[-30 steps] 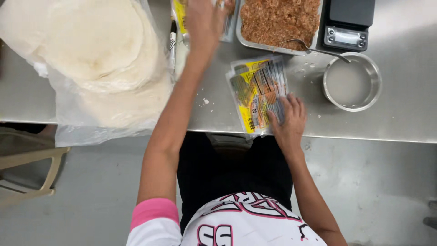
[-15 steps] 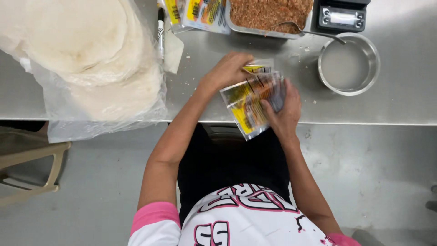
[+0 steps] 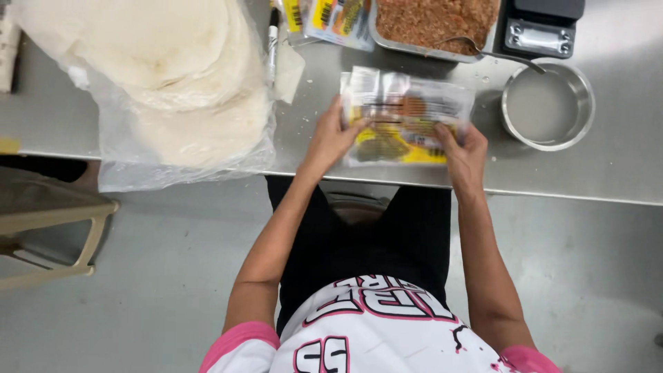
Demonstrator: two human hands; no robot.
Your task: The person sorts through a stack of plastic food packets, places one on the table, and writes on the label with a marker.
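Observation:
A stack of clear plastic pouches with yellow printing [image 3: 404, 117] lies at the front edge of the steel table [image 3: 621, 173]. My left hand [image 3: 335, 135] grips the stack's left side with the thumb on top. On the stack's right side, my right hand [image 3: 464, 148] holds the lower corner. Both hands square the pouches flat against the table.
A pile of round flatbreads in a clear bag [image 3: 166, 76] fills the table's left. A metal tray of brown minced filling [image 3: 435, 24] with a spoon, a small scale [image 3: 539, 27], a round steel bowl [image 3: 548, 110], more pouches [image 3: 331, 17] and a marker [image 3: 272, 41] lie behind.
My left hand came back from the far pouches to the stack near the edge. The stack has turned from slanted to square, and both hands now hold it.

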